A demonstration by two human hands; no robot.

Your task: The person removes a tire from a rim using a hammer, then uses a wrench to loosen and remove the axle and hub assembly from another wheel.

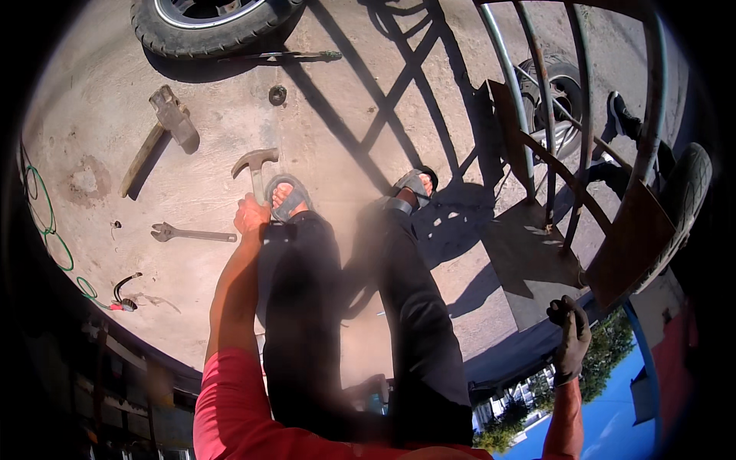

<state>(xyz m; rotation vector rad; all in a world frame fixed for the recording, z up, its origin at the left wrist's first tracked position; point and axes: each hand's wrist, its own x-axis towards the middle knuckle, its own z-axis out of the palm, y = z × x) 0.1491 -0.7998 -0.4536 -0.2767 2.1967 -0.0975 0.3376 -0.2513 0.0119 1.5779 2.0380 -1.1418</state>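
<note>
Claw hammer (254, 165) lies on the concrete floor (345, 115) just ahead of the sandalled left foot (287, 199); left hand (251, 215) is bare and closed around the end of its handle. Right hand (571, 337) is gloved, off to the right by the metal frame (552, 138), fingers curled, can't tell if it grips anything. Wrench (192, 234) just left of the left hand, sledgehammer (161, 134) and tyre (207, 23) farther out.

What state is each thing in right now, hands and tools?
Left hand: closed on the claw hammer handle.
Claw hammer: head on the ground.
Right hand: gloved, raised, holding nothing.
Sledgehammer: lying flat.
Wrench: lying flat.
Tyre: lying flat.
</note>
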